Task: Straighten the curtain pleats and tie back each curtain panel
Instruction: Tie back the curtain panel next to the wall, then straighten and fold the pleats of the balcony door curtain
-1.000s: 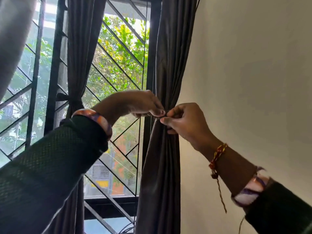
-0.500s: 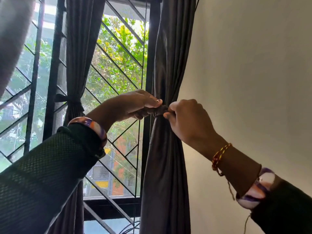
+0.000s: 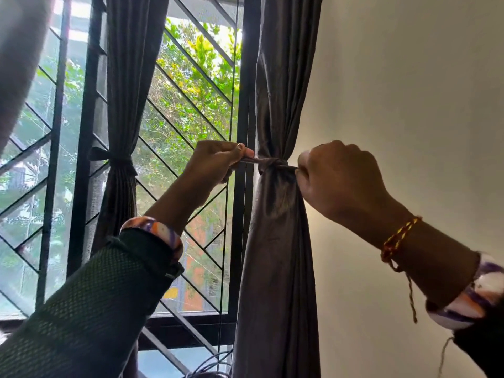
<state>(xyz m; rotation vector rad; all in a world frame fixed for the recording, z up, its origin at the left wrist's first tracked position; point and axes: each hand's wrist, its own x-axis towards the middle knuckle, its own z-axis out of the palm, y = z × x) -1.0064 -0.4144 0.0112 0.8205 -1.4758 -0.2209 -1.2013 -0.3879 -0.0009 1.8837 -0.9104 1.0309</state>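
Left hand [image 3: 218, 162] and right hand [image 3: 338, 181] raised at arm's length, fingers clamped on opposite ends of a tie-back [image 3: 272, 161] knotted around the grey curtain panel [image 3: 275, 241] beside the wall [image 3: 409, 105], second panel [image 3: 122, 105] already tied against the window grille [image 3: 191, 105] beyond

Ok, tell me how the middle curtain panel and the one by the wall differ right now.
The middle curtain panel hangs untouched with its tie already knotted; the wall-side panel has its tie pulled taut between the left hand and right hand. The middle one stands against the window grille, the other beside the wall. Both are dark grey, cinched mid-height.
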